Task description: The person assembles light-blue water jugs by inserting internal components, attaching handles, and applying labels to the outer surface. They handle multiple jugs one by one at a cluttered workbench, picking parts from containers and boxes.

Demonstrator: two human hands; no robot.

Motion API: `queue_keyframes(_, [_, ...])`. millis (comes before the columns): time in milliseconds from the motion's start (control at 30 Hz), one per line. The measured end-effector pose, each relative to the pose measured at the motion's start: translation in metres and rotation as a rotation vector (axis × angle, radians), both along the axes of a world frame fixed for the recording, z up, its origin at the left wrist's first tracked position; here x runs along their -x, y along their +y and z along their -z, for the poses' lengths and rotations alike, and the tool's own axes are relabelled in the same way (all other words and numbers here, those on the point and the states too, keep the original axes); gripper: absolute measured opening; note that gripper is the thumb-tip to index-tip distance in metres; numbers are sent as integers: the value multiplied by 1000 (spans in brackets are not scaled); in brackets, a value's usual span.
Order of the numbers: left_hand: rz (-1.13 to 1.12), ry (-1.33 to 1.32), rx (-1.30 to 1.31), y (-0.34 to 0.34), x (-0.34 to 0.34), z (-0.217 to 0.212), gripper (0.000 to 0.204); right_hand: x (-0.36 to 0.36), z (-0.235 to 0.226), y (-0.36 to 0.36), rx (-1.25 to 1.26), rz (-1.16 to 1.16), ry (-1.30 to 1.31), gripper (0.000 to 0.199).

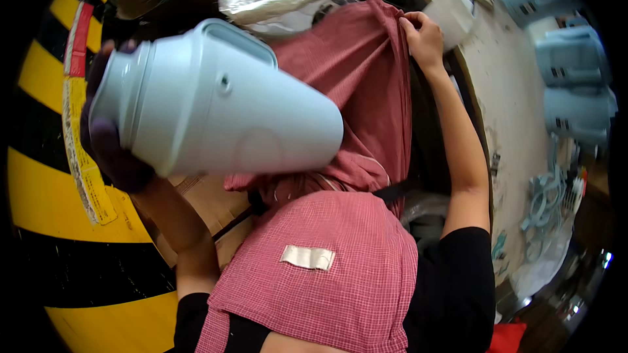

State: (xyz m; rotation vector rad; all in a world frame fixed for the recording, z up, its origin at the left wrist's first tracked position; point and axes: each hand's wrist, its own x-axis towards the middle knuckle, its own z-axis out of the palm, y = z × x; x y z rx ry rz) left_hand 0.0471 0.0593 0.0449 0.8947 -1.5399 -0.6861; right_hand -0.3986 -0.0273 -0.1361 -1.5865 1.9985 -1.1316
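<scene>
Head view shows a red checked apron (366, 91) pinched at its raised hem by the right hand (424, 38). Left hand (108, 137), dark-gloved, fingers wrapped round a pale blue jug body (216, 101) held sideways; its inside is hidden.

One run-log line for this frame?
left hand: holds pale blue jug body | right hand: pinches red apron | more jug bodies on table

Pale blue jugs (574, 59) on workbench (513, 91)
</scene>
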Motion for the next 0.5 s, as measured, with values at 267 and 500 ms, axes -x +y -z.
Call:
queue_keyframes(267, [239, -735, 499, -71, 34, 1, 61, 78, -45, 166, -171, -293, -61, 33])
queue_keyframes(500, [352, -741, 355, -47, 54, -11, 63, 123, 8, 497, -1139, 186, 91, 24])
